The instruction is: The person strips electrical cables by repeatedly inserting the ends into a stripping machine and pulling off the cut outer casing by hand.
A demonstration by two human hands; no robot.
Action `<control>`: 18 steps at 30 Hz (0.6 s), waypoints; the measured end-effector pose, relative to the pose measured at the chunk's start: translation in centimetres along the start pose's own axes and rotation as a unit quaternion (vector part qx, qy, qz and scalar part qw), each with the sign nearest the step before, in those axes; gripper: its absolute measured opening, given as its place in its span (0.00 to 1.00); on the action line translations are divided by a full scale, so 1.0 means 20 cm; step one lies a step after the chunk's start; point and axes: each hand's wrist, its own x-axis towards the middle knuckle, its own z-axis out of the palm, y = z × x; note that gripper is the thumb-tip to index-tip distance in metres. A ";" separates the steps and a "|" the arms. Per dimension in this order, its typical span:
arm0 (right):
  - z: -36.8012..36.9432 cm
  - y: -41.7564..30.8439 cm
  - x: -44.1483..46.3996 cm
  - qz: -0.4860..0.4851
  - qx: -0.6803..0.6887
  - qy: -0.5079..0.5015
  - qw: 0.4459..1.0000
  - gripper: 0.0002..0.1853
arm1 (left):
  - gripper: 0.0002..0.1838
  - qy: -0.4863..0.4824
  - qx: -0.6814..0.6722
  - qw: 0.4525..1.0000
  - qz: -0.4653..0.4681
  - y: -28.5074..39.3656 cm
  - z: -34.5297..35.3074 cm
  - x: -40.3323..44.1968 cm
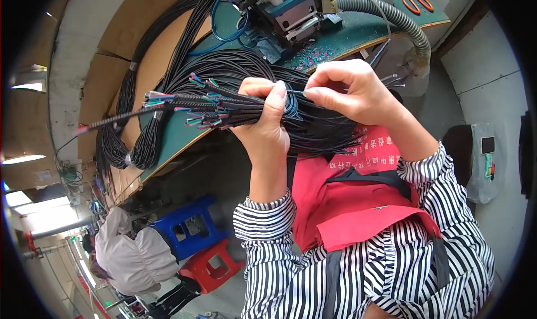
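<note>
My left hand [268, 109] is wrapped round a thick bundle of black cables [235, 106], holding it above the table edge. Coloured wire ends in red, green, blue and white stick out of the bundle's left side. Just right of that fist, several turns of thin dark-blue cord [292, 105] go round the bundle. My right hand [352, 92] pinches a strand of this cord between thumb and forefinger, and the strand runs taut toward my left thumb. Its other fingers are curled. The long cable lengths hang to the right, below my right hand, against the red apron.
A machine [291, 17] with blue air tubing stands on the green table [358, 34], wire scraps beside it. A grey corrugated hose [386, 11] and orange-handled scissors [417, 1] are at the back right. More tied cable bundles [148, 143] lie left. Stools [184, 227] and another person [131, 254] are lower left.
</note>
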 end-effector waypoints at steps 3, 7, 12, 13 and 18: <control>0.02 -0.02 -0.01 0.075 0.115 -0.039 0.990 0.07 | 0.04 0.045 0.026 0.998 0.037 -0.03 0.05 -0.02; 0.10 -0.03 -0.06 0.181 0.297 0.012 0.938 0.08 | 0.06 0.091 0.013 0.996 0.019 -0.03 0.13 -0.02; 0.05 0.05 -0.01 0.266 0.302 0.095 0.911 0.09 | 0.05 0.181 -0.068 0.981 -0.004 0.01 0.07 0.05; 0.04 0.09 0.00 0.265 0.300 0.098 0.911 0.09 | 0.05 0.174 -0.089 0.981 0.004 0.00 0.05 0.06; 0.01 0.23 0.10 0.315 0.298 0.126 0.892 0.11 | 0.04 0.107 -0.061 0.992 0.006 0.00 0.09 0.00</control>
